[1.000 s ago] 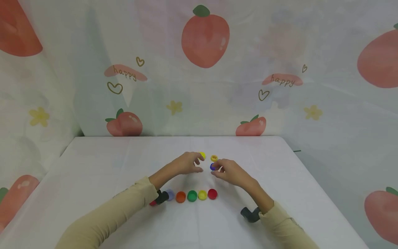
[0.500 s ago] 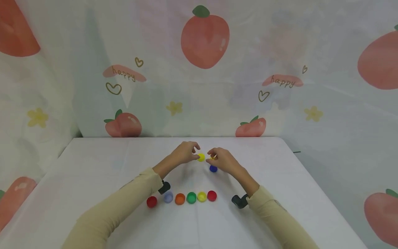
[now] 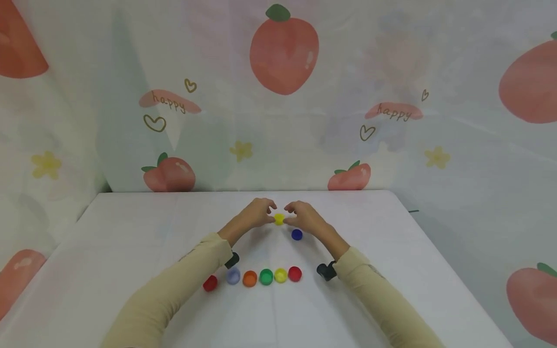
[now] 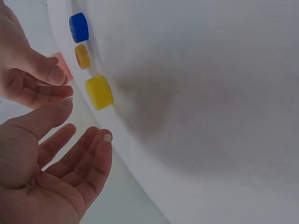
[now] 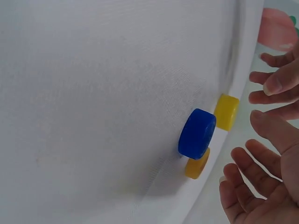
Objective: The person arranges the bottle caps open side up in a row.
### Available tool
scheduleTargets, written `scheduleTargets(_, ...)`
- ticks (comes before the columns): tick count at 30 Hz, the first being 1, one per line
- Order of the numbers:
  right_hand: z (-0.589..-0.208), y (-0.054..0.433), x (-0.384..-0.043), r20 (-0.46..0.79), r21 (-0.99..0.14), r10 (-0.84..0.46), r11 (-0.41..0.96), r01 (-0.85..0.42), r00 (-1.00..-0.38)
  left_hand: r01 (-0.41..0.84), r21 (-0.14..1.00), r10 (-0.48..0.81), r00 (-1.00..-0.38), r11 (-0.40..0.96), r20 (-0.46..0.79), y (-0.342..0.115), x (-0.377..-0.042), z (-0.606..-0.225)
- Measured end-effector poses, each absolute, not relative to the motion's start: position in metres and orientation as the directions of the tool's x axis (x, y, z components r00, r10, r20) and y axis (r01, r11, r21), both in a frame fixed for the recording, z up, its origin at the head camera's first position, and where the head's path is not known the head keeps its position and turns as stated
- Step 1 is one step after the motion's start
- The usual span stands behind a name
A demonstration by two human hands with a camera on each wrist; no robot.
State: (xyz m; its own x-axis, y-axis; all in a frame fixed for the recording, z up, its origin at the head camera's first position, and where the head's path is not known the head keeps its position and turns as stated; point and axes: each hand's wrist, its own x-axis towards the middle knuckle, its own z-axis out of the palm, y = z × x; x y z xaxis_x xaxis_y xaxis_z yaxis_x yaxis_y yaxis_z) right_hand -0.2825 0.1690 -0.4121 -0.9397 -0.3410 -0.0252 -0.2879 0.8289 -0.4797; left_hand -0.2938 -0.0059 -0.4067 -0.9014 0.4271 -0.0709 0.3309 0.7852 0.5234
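Note:
My left hand [image 3: 257, 212] hovers at the far part of the table with fingers loosely bent and nothing in them. Facing it, my right hand [image 3: 307, 217] is held the same way, also bare. Between the two thumbs in the head view shows a yellow bottle cap [image 3: 279, 220]. A blue cap [image 3: 297, 235] lies just nearer, below the right hand. In the left wrist view a smaller orange-yellow cap [image 4: 82, 57] stands between the blue cap [image 4: 79, 27] and the yellow cap [image 4: 99, 92]; the right hand hides it in the head view.
Nearer on the white-covered table [image 3: 174, 319] runs a row of caps: red [image 3: 210, 283], lavender [image 3: 233, 276], orange [image 3: 250, 279], green [image 3: 266, 277], yellow [image 3: 280, 275] and red [image 3: 295, 274]. A printed cloth [image 3: 278, 121] hangs behind the table. Black devices sit at both wrists.
Both hands have moved farther back, and the right hand has shifted left toward the yellow cap, covering the orange-yellow one. The red cap at the row's left end has come out from behind the left sleeve.

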Motion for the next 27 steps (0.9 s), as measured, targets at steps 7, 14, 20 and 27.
scheduleTargets(7,-0.421,0.163,-0.293,-0.077,-0.425,-0.332,0.864,-0.27,-0.94,0.282,0.52,0.389,-0.915,0.807,-0.107,-0.003,-0.304,-0.413)
scheduleTargets(14,-0.425,0.159,-0.299,-0.086,-0.399,-0.34,0.873,-0.28,-0.937,0.267,0.505,0.384,-0.913,0.821,-0.14,0.004,-0.313,-0.412)
scheduleTargets(20,-0.429,0.158,-0.3,-0.084,-0.384,-0.342,0.878,-0.286,-0.936,0.272,0.475,0.388,-0.907,0.837,-0.162,0.011,-0.318,-0.42)
scheduleTargets(27,-0.434,0.156,-0.305,-0.065,-0.373,-0.355,0.876,-0.307,-0.933,0.28,0.413,0.372,-0.914,0.867,-0.162,0.015,-0.318,-0.42)
